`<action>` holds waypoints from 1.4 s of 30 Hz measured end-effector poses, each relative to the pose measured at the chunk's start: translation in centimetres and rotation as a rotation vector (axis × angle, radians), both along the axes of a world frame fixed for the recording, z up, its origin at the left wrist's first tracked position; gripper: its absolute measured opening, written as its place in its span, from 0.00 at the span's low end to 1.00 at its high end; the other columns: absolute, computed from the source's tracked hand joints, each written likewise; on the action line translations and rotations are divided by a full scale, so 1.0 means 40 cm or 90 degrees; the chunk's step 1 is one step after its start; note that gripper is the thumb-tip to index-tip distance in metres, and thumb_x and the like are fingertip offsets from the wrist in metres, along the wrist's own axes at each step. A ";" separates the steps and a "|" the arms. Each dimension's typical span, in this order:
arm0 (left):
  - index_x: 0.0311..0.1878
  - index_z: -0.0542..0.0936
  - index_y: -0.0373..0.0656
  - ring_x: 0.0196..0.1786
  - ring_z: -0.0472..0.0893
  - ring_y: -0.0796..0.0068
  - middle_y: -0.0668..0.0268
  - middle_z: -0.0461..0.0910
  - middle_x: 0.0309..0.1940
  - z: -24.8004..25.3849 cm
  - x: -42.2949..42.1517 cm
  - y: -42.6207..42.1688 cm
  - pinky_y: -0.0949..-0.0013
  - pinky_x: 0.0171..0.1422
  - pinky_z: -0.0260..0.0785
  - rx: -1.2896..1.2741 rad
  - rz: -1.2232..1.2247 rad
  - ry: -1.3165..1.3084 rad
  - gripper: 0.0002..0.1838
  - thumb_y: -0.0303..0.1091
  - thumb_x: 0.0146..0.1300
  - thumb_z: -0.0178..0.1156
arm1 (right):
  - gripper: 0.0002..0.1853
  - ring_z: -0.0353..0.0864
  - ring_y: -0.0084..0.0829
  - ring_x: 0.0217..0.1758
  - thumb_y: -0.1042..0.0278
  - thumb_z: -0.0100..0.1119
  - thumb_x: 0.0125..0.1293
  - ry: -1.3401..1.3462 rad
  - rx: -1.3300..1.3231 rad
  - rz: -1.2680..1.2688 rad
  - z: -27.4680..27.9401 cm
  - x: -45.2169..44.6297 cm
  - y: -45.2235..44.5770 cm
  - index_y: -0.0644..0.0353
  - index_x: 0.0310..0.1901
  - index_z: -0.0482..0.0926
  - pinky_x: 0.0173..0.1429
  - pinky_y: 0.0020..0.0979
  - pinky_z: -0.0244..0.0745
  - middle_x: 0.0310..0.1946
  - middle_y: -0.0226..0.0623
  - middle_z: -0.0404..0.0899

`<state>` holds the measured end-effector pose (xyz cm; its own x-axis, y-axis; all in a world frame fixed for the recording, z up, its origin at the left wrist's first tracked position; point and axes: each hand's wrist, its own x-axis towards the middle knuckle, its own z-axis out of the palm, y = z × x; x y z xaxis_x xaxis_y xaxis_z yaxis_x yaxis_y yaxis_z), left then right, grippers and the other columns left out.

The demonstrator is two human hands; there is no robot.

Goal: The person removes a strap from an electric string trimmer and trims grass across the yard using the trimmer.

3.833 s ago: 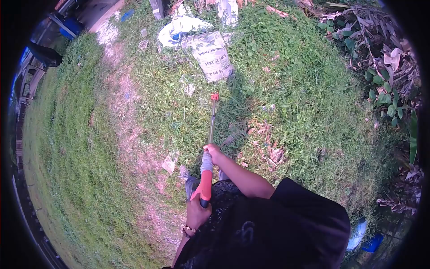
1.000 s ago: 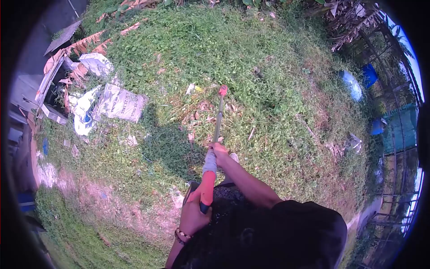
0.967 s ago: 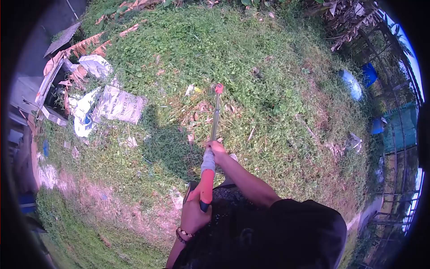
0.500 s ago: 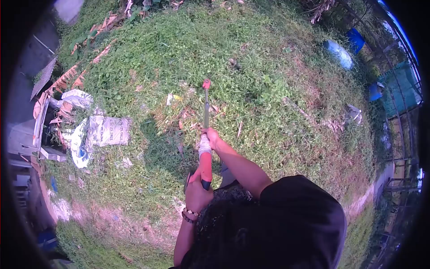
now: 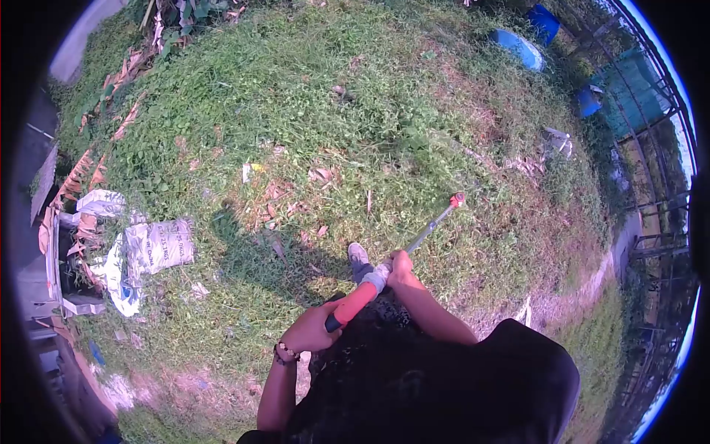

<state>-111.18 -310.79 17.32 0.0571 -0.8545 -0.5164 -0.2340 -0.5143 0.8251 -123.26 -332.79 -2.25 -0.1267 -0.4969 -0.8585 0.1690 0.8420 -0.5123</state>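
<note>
A cordless-looking grass trimmer with a red rear body (image 5: pixel 355 303), a wrapped grip and a thin metal shaft slants up and to the right in front of me. My left hand (image 5: pixel 314 327), with beaded bracelets at the wrist, is closed around its rear end. Further along, my right hand (image 5: pixel 401 268) grips it where the wrapping meets the shaft. The trimmer's small red head (image 5: pixel 456 200) is over the grass (image 5: pixel 503 244) to the right; whether it touches the ground I cannot tell. One shoe (image 5: pixel 358 253) shows beside the wrapped part.
On the left lie a printed white sack (image 5: pixel 168 244) and pale blocks (image 5: pixel 101 202) beside dry leaves. Blue barrels (image 5: pixel 518 49) stand at the upper right, near a fence with green netting (image 5: pixel 630 90). A white scrap (image 5: pixel 560 142) lies in the grass.
The trimmer has swung from pointing straight ahead to pointing right, its head now lower and further right. My right hand moved right with it; both hands kept their hold. The view shifted slightly.
</note>
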 end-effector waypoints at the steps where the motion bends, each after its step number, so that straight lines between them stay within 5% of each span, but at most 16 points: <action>1: 0.62 0.70 0.50 0.41 0.80 0.49 0.52 0.81 0.36 -0.003 -0.001 0.006 0.57 0.47 0.73 -0.014 -0.006 -0.004 0.32 0.32 0.49 0.61 | 0.06 0.69 0.33 0.22 0.75 0.52 0.49 0.120 -0.027 0.009 -0.010 -0.015 0.012 0.66 0.30 0.73 0.25 0.38 0.68 0.22 0.36 0.68; 5: 0.60 0.72 0.49 0.42 0.81 0.51 0.53 0.81 0.37 0.001 -0.016 0.045 0.59 0.47 0.73 -0.025 -0.017 -0.034 0.30 0.31 0.50 0.61 | 0.08 0.72 0.33 0.26 0.74 0.54 0.47 0.133 0.038 0.032 -0.031 -0.077 0.061 0.65 0.31 0.75 0.29 0.40 0.70 0.26 0.38 0.71; 8: 0.57 0.74 0.45 0.43 0.82 0.55 0.54 0.82 0.38 -0.015 -0.040 0.093 0.62 0.49 0.72 -0.009 0.032 -0.054 0.27 0.30 0.50 0.62 | 0.11 0.78 0.35 0.30 0.66 0.55 0.49 0.271 -0.101 0.466 -0.059 -0.068 0.086 0.67 0.29 0.79 0.33 0.39 0.74 0.29 0.44 0.79; 9: 0.57 0.74 0.45 0.43 0.82 0.54 0.53 0.82 0.39 -0.009 -0.054 0.107 0.61 0.49 0.72 -0.010 0.071 -0.054 0.27 0.30 0.50 0.62 | 0.12 0.78 0.36 0.31 0.67 0.56 0.48 0.148 0.055 0.208 -0.086 -0.028 0.103 0.66 0.32 0.80 0.34 0.40 0.75 0.30 0.46 0.79; 12: 0.55 0.73 0.42 0.45 0.80 0.50 0.51 0.81 0.39 0.007 -0.099 0.153 0.59 0.49 0.72 -0.003 0.172 -0.119 0.26 0.30 0.48 0.63 | 0.06 0.74 0.33 0.25 0.75 0.55 0.49 0.069 0.084 0.300 -0.138 0.066 0.142 0.63 0.30 0.74 0.28 0.39 0.72 0.20 0.37 0.70; 20: 0.49 0.71 0.34 0.39 0.79 0.43 0.44 0.78 0.32 0.060 -0.152 0.120 0.50 0.45 0.71 0.093 0.309 -0.250 0.23 0.29 0.47 0.62 | 0.03 0.69 0.30 0.18 0.75 0.54 0.55 -0.283 0.150 0.418 -0.025 0.336 0.198 0.62 0.26 0.72 0.22 0.34 0.67 0.19 0.34 0.69; 29: 0.50 0.70 0.33 0.41 0.78 0.43 0.44 0.79 0.35 0.041 -0.072 -0.146 0.52 0.46 0.72 0.071 0.296 -0.322 0.24 0.28 0.48 0.61 | 0.04 0.72 0.34 0.18 0.73 0.49 0.59 -0.347 0.120 0.373 -0.092 0.449 -0.064 0.64 0.30 0.72 0.22 0.37 0.72 0.18 0.39 0.71; 34: 0.56 0.68 0.34 0.49 0.76 0.43 0.44 0.77 0.44 0.051 -0.047 -0.290 0.54 0.54 0.70 0.106 0.146 -0.194 0.29 0.29 0.47 0.62 | 0.02 0.65 0.31 0.15 0.74 0.51 0.58 -0.231 0.032 0.229 -0.024 0.279 -0.271 0.61 0.30 0.68 0.18 0.34 0.63 0.16 0.35 0.66; 37: 0.58 0.67 0.35 0.53 0.74 0.44 0.44 0.75 0.47 0.047 -0.031 -0.374 0.54 0.58 0.68 -0.041 0.058 -0.157 0.32 0.30 0.47 0.63 | 0.04 0.62 0.30 0.15 0.73 0.51 0.58 -0.157 0.025 0.120 -0.035 0.142 -0.383 0.57 0.29 0.67 0.17 0.33 0.58 0.15 0.33 0.63; 42: 0.60 0.68 0.42 0.50 0.76 0.46 0.48 0.78 0.43 0.023 0.007 -0.519 0.55 0.54 0.69 -0.091 -0.090 -0.087 0.31 0.31 0.48 0.60 | 0.04 0.63 0.31 0.16 0.73 0.47 0.58 -0.103 0.007 -0.001 -0.063 -0.037 -0.495 0.56 0.27 0.65 0.18 0.37 0.60 0.16 0.33 0.61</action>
<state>-110.92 -331.56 18.23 -0.0072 -0.9228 -0.3852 -0.4096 -0.3487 0.8430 -124.75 -352.59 -4.76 0.0127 -0.4873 -0.8731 0.2505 0.8469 -0.4690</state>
